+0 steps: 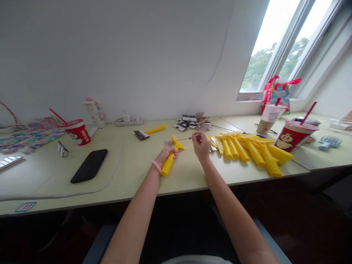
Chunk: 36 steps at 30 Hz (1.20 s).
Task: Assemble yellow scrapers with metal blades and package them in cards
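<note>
My left hand (164,154) is wrapped round a yellow plastic scraper handle (167,165), tilted with its wide T-shaped head away from me. A thin screwdriver (183,139) with a red collar is pinched in my right hand (201,146). Its shaft points left, and the tip is at the handle's head; whether it sits in a screw is too small to tell. Small metal screws (166,142) lie on the table just behind my left fingers. To the right of my right hand is a pile of yellow scraper handles (242,150), with flat yellow pieces (219,145) at its near left.
A yellow scraper (155,129) with a black label and several black-and-white cards (189,123) lie farther back. At left are a black phone (89,166), a cable and a red cup (77,132). Another red cup (293,136) and a clear cup (268,119) stand at right.
</note>
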### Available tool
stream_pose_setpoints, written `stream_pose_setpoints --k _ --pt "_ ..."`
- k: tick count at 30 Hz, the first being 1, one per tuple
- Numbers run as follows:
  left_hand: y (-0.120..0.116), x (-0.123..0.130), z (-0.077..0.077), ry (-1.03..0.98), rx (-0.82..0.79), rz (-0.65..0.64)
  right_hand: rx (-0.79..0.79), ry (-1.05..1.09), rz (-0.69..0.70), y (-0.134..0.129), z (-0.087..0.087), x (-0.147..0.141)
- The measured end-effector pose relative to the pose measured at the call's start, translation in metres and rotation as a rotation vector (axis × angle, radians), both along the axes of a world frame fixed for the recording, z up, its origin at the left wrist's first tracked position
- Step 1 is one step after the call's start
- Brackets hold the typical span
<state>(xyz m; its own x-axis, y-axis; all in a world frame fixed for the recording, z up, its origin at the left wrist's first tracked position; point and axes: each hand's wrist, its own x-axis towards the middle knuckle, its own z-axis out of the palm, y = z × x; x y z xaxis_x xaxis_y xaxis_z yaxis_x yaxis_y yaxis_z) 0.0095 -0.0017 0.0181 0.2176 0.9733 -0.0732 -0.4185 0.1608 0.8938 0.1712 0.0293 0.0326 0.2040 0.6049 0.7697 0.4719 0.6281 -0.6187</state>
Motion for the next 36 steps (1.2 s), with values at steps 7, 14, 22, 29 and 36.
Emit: stream_pose_setpoints --k 7,14,22,29,36 --pt "0.0027 0.0005 -0.0021 0.003 0.017 -0.006 0.007 0.004 0.049 0.0000 -0.0015 -0.0009" --pt "0.0024 -0.0006 -0.0022 0.010 0.019 -0.024 -0.002 -0.006 0.071 -0.0001 -0.0014 -0.0009" --pt "0.0003 -0.0001 -0.0003 -0.016 0.006 -0.004 -0.066 0.000 0.048 0.0007 -0.0018 -0.0009" --pt "0.0012 0.0012 0.0006 -0.078 -0.007 0.012 -0.037 0.022 0.002 0.0001 -0.0013 -0.0004" --pt "0.0002 -0.0005 0.0026 -0.156 0.011 0.040 0.001 0.135 -0.219 0.0069 -0.0032 0.0067"
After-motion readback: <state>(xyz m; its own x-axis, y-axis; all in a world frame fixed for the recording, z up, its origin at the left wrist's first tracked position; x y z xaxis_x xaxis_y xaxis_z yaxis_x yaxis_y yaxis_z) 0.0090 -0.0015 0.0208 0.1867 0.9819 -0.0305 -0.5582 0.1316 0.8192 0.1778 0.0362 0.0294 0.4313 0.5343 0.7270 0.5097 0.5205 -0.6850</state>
